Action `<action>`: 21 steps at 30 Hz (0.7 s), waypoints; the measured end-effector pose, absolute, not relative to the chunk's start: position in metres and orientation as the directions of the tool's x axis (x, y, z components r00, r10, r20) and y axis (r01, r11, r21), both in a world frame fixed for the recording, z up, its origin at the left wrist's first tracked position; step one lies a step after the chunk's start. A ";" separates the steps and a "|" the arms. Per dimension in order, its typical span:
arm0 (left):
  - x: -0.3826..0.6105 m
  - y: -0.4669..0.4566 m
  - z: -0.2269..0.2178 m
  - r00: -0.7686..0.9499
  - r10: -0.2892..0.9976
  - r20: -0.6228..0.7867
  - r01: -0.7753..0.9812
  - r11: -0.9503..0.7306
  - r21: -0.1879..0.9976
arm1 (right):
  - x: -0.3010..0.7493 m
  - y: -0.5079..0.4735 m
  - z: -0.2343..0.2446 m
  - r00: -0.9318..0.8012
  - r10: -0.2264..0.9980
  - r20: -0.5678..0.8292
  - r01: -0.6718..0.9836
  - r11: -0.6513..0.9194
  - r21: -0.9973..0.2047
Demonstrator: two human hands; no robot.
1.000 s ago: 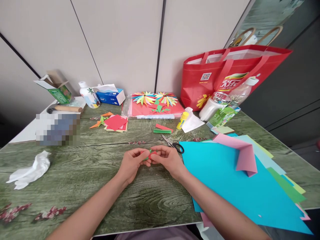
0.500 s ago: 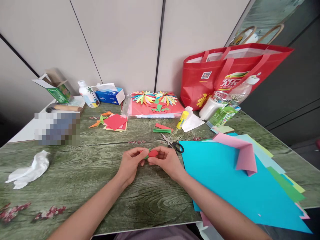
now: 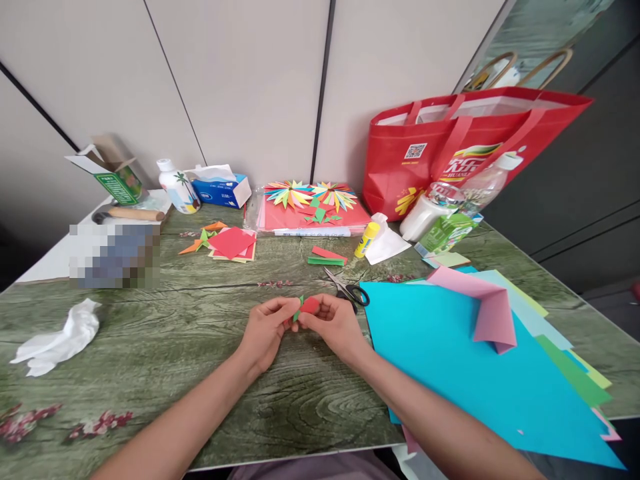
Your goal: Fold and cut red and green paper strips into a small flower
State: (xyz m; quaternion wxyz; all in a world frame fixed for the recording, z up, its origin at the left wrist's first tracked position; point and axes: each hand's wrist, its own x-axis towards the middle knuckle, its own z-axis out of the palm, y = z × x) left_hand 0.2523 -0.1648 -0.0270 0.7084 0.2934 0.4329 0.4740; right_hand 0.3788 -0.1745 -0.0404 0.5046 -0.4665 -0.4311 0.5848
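Two bare hands meet over a wood-patterned table [image 3: 200, 373], elbows wide, pinching a small red-and-green folded paper piece [image 3: 311, 305] between them. With twelve o'clock pointing away from the person, the left forearm reaches in from eight o'clock and the right from four, both wrists turned inward. The left hand [image 3: 264, 330] grips the piece's green side, thumb laid on top and pointing toward two o'clock, fingers curled beneath. The right hand [image 3: 340, 328] holds the red side, its thumb below, pointing toward ten o'clock, and its bent fingers behind.

The piece sits at the table's middle, just ahead of the person. Its red part points to three o'clock, into the right hand; a narrow green part slants across it, its long axis running from seven to one o'clock. Fingers cover the rest, so the full length cannot be told.

Just past the right knuckles, at two o'clock, lie black-handled scissors [image 3: 344, 287], tips toward eleven. Folded red and green strips [image 3: 326, 261] rest at one o'clock, a stack of paper squares [image 3: 233, 243] at ten, and a large blue sheet [image 3: 440, 347] beneath the right forearm, toward four.
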 end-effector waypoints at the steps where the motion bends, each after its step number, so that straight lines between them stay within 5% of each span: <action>1: 0.253 -0.165 -0.028 0.178 0.928 -0.328 -0.414 0.373 0.830 | 0.378 -0.175 -0.041 -0.061 0.992 -0.115 -0.192 -0.125 -0.974; 11: 0.246 -0.162 -0.027 0.216 0.946 -0.241 -0.245 0.291 0.925 | 0.384 -0.171 -0.042 -0.055 0.995 -0.083 -0.218 -0.093 -0.972; 21: 0.249 -0.161 -0.026 0.144 0.962 -0.231 -0.132 0.250 0.959 | 0.388 -0.168 -0.041 -0.019 0.980 -0.199 -0.250 -0.197 -0.948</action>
